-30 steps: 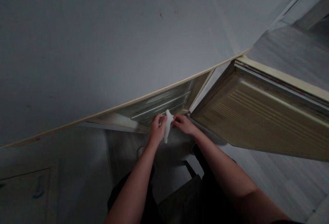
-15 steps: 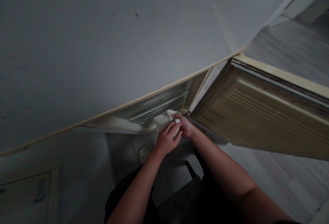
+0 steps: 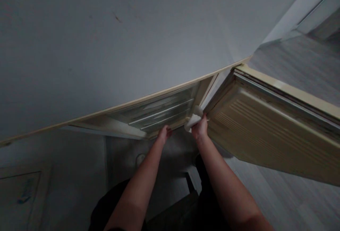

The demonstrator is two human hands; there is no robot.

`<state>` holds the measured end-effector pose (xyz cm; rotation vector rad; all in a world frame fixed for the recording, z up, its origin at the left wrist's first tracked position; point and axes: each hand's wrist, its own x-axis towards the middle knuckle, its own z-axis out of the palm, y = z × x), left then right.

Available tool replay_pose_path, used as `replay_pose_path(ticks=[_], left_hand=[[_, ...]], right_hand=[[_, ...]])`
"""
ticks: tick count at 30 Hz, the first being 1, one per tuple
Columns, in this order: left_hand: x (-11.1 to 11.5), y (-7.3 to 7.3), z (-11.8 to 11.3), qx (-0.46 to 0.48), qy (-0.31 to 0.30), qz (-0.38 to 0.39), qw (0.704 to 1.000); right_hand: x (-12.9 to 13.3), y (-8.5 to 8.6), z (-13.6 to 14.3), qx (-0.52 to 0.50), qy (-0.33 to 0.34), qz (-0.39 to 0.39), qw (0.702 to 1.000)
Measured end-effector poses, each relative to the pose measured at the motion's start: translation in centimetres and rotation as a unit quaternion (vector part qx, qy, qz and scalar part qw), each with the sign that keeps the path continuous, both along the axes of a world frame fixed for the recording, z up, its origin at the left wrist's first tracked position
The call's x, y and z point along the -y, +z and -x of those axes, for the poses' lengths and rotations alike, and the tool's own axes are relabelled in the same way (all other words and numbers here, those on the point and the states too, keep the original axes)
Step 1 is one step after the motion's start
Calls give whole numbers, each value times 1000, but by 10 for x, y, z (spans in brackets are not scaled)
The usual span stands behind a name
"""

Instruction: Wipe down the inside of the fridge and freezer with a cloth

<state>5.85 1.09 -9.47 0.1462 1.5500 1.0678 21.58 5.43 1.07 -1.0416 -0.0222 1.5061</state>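
My right hand (image 3: pixel 200 127) is closed around a crumpled white cloth (image 3: pixel 194 119), perhaps a wad of tissue, at the hinge-side lower corner of an open refrigerator compartment (image 3: pixel 164 109). The cloth lies by the compartment's frame, close to the inner edge of the open door (image 3: pixel 255 125). At the compartment's front edge is my left hand (image 3: pixel 164 132). Its fingers are loosely bent, apart from the cloth, and nothing shows in them; whether they touch the edge I cannot tell. Inside the compartment run pale shelf bars (image 3: pixel 162 113).
A large grey-white surface (image 3: pixel 132 47) with small brown marks fills the space above the compartment. The yellowed, ribbed door stands out to the right over a grey wood-look floor (image 3: pixel 281 192). Below my arms is a dark stool-like object (image 3: pixel 175 211). A pale panel (image 3: pixel 20 199) is at lower left.
Both hands were together on the cloth. My left hand has let go and moved slightly left; my right hand has carried the cloth right, to the hinge side. The view has shifted a little.
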Motion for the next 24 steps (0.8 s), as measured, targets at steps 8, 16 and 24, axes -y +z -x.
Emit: replay_pose_path(ticks=[8,16,24], left_hand=[[-45,-29,12,121,230,-13,966],[-1,-37,-17,129,304,-34,943],[80,-46,-62,130,321,-3,938]], right_hand=[[5,32,-4,-68,28,53,996],[1,35,-7,-72,48,52,995],[4,31,-9,-62,64,16,996]])
